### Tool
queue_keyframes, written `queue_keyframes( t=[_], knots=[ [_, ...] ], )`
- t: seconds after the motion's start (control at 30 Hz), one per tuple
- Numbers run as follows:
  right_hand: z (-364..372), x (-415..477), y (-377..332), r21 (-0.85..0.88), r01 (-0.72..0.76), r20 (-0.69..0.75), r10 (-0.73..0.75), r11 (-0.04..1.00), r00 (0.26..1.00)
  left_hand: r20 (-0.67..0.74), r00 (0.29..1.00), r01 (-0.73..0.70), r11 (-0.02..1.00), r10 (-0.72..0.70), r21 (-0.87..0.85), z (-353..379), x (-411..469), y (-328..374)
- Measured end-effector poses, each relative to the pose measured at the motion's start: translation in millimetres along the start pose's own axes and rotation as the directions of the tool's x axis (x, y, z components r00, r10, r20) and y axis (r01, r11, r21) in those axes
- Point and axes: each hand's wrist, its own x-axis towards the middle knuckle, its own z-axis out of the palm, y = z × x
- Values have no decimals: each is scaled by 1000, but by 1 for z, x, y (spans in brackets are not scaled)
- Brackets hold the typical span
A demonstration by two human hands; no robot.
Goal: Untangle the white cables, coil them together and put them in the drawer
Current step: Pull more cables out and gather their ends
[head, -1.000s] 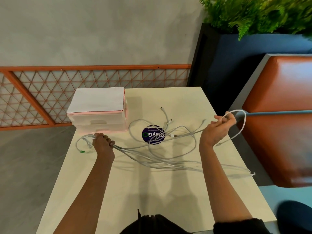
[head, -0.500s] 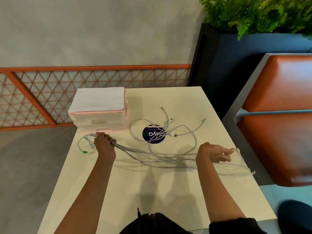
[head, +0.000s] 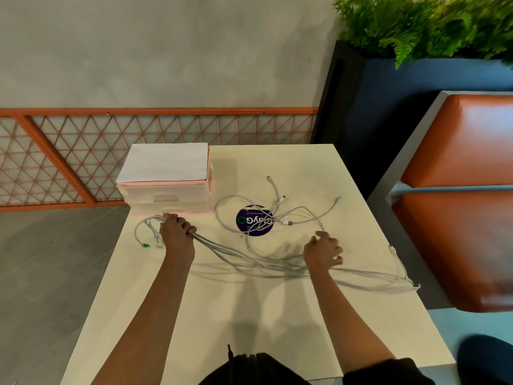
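Several white cables (head: 244, 259) lie tangled across the cream table (head: 249, 315). My left hand (head: 177, 234) grips a bunch of them near the table's left edge, with short looped ends and a green-tipped plug (head: 145, 245) sticking out to its left. My right hand (head: 323, 251) hovers over the bundle at centre right with its fingers curled. Motion blur hides whether they hold any strand. Loose loops and plugs (head: 280, 201) rest on a dark round sticker (head: 254, 220). The pink-and-clear drawer unit (head: 166, 194) stands at the back left, its drawers closed.
A white sheet (head: 166, 162) lies on top of the drawer unit. Cable ends (head: 402, 276) trail to the table's right edge, beside an orange bench seat (head: 458, 240). An orange lattice railing (head: 83, 151) runs behind the table, and a planter with ferns (head: 430, 29) stands at the back right.
My right hand let go of the raised cable loop, dropped to the table, then moved left over the bundle. My left hand kept its grip and stayed put.
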Motion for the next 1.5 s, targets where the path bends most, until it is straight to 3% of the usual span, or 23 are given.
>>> queue_keyframes(
  t=[0.07,0.1,0.2,0.3,0.4,0.57,0.7,0.87,1.03,1.2,1.5],
  knots=[
    [22,-4,-4,74,228,64,-232,971,971,18,1000,-6,1000,6,-10,3,-2,0],
    [28,-13,-12,197,337,108,-362,921,926,24,1000,-9,1000,9,-19,5,-4,1],
    [29,-51,-45,466,492,285,-651,736,704,58,998,-5,999,8,-54,9,-6,2],
    [34,-80,-74,481,486,594,-679,730,432,106,994,19,997,-11,-75,11,-6,2],
    [38,-91,-84,453,503,712,-638,736,293,153,987,55,994,-40,-90,8,-3,6],
    [40,-87,-82,469,588,650,-708,659,275,207,970,164,972,-128,-167,2,1,14],
    [33,-83,-88,456,596,670,-696,661,260,208,975,143,937,-79,-319,1,3,26],
    [29,-75,-85,490,500,720,-655,714,229,91,992,118,903,-88,-413,-5,14,36],
    [27,-69,-81,504,436,754,-626,746,198,-44,996,56,902,-82,-428,-14,31,45],
    [24,-59,-80,512,360,780,-598,780,187,-64,997,2,883,-36,-468,-23,38,62],
    [19,-41,-64,489,255,834,-533,834,141,-118,993,-64,951,29,-301,-39,54,77]
  ],
)
